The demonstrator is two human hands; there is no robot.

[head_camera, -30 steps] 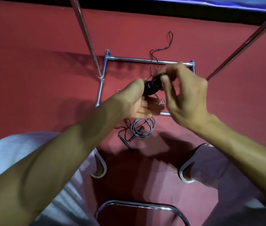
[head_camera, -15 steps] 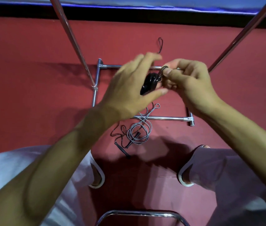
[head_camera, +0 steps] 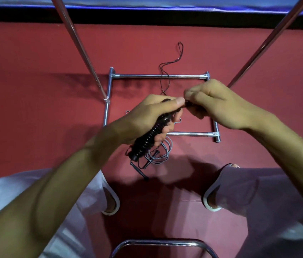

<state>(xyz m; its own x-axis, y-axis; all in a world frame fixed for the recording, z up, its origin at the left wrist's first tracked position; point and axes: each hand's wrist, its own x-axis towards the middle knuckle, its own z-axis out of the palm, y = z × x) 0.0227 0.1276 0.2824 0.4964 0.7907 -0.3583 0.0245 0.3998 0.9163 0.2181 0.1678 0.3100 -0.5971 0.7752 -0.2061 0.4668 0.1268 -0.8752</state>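
Note:
My left hand (head_camera: 152, 116) grips a black ribbed handle (head_camera: 147, 140), which slants down to the left with its butt end below my palm. At the handle's top end, my right hand (head_camera: 213, 105) pinches something small and dark, fingers curled tight against my left thumb. A thin black cord (head_camera: 167, 71) trails from between the hands up across the red floor and ends in a loop. Where the cord joins the handle is hidden by my fingers.
A chrome tube frame (head_camera: 158, 76) lies flat on the red floor (head_camera: 35, 90) under my hands. Two chrome poles (head_camera: 80, 47) (head_camera: 269, 40) rise toward me. A grey coiled cord (head_camera: 160, 155) and another black handle (head_camera: 139, 171) lie near my knees. A chrome chair edge (head_camera: 163, 246) sits below.
My left hand turned and dropped, so the ribbed handle now shows full length in its grip. My right hand closed into a tighter pinch at the handle's top end.

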